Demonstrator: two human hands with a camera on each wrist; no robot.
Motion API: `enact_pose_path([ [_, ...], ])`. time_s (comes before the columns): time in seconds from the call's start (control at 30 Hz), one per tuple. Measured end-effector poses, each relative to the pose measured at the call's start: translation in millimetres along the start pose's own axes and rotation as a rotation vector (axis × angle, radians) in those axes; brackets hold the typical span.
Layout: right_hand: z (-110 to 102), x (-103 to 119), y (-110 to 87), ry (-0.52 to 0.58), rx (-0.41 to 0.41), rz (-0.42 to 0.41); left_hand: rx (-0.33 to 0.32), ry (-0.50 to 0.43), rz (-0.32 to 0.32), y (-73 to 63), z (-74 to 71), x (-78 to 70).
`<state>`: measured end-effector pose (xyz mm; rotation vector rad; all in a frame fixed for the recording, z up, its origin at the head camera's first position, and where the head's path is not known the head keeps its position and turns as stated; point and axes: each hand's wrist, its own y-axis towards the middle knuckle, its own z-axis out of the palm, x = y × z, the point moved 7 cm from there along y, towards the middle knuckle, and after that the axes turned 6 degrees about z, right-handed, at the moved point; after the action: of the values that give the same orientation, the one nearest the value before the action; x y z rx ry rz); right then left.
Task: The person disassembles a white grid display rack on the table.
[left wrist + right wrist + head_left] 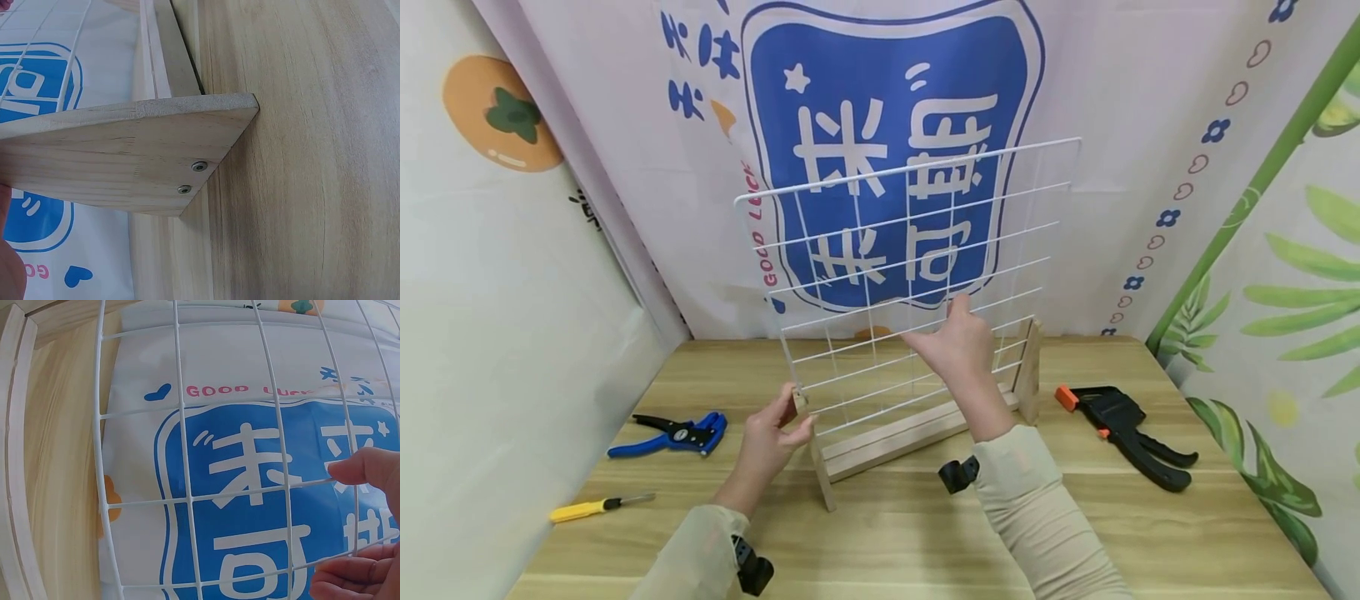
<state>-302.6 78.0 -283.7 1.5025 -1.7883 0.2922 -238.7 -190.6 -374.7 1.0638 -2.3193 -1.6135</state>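
Observation:
A white wire grid panel (880, 307) stands tilted in a wooden stand (917, 433), which has a side piece at each end and a grooved bar between them. My left hand (769, 433) grips the upper end of the left wooden side piece (137, 150), beside the grid's edge. Two metal screws (199, 166) show near that piece's foot. My right hand (962, 343) holds the grid by its wires near the middle. Thumb (369, 472) and curled fingers lie at neighbouring wires in the right wrist view; part of this hand is cut off there.
Blue-handled wire strippers (673, 434) and a yellow-handled screwdriver (598, 507) lie on the table's left side. A black clamp with orange pads (1127, 433) lies to the right. Printed cloth (1112, 125) hangs behind the wooden table (895, 550).

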Motion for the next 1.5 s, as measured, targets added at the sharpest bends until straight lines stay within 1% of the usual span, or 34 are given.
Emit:
enact_pose_path([
  [0.13, -2, 2, 0.5, 0.016, -0.018, -0.026, 0.008, 0.008, -0.001, -0.7, 0.3, 0.3],
  [0.53, -3, 4, 1.0, 0.008, 0.004, -0.004, -0.003, -0.035, 0.013, -2.0, -0.3, -0.7],
  [0.8, -4, 6, 2.7, -0.001, 0.001, -0.013, 0.000, -0.030, 0.005, -1.7, 0.1, 0.2],
  [1.03, -8, 9, 3.1, 0.019, -0.009, -0.038, -0.003, -0.032, -0.005, -1.6, 0.9, 0.6],
  [1.23, -13, 14, 3.6, -0.004, -0.033, -0.056, -0.008, -0.035, -0.001, -1.6, 0.9, 0.1],
  [1.33, -14, 16, 3.2, -0.013, -0.026, -0.059, -0.012, -0.038, 0.002, -1.6, 0.4, 0.1],
  [1.5, -16, 21, 1.7, -0.019, -0.034, -0.087, -0.018, -0.044, -0.007, -1.1, -0.1, -0.4],
])
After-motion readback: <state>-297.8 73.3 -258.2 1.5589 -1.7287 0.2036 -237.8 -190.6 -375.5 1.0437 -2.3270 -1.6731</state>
